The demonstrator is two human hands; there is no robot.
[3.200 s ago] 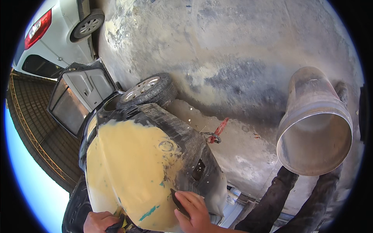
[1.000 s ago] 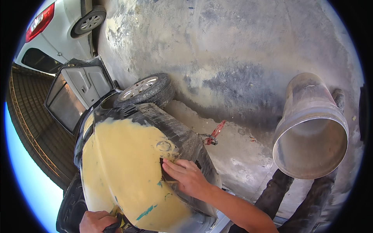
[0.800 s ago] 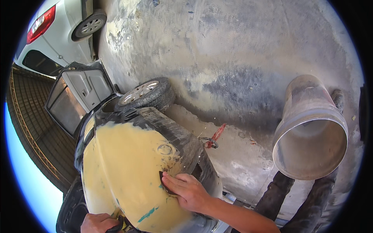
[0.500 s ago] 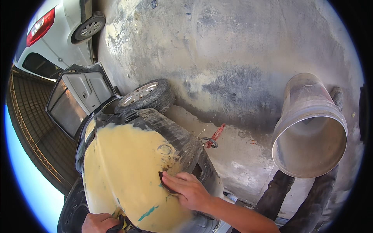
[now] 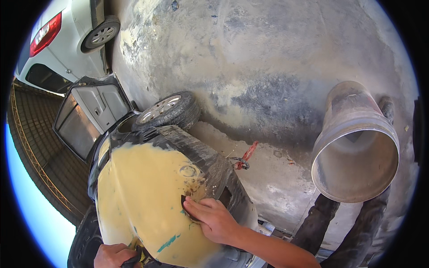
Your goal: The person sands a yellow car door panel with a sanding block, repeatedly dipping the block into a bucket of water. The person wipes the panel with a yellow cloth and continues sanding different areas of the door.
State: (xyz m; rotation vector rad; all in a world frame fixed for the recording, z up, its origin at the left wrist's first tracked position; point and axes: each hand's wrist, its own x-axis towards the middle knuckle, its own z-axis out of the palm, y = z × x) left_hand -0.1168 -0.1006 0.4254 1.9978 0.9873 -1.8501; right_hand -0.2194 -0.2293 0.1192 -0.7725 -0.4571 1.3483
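Note:
A car body panel (image 5: 147, 178), coated in smooth yellow filler with a few teal streaks, curves across the lower left. My right hand (image 5: 214, 219) presses a dark piece of sandpaper (image 5: 183, 202) against it, beside a patch of dark scuffs at the coating's edge. Its fingers lie together over the sheet and hide most of it. At the panel's lower edge my left hand (image 5: 111, 256) is closed; a black and yellow thing shows by its fingers, too little of it to name.
A detached wheel (image 5: 169, 109) lies beyond the panel, near a raised car hatch (image 5: 96, 109). An open bucket (image 5: 353, 131) stands at right by my legs. Red strap-like material (image 5: 246, 156) hangs off the bodywork. A pale car (image 5: 62, 49) is at upper left.
My right hand has slid slightly up and to the left over the filler with the sandpaper. My left hand stays in nearly the same place.

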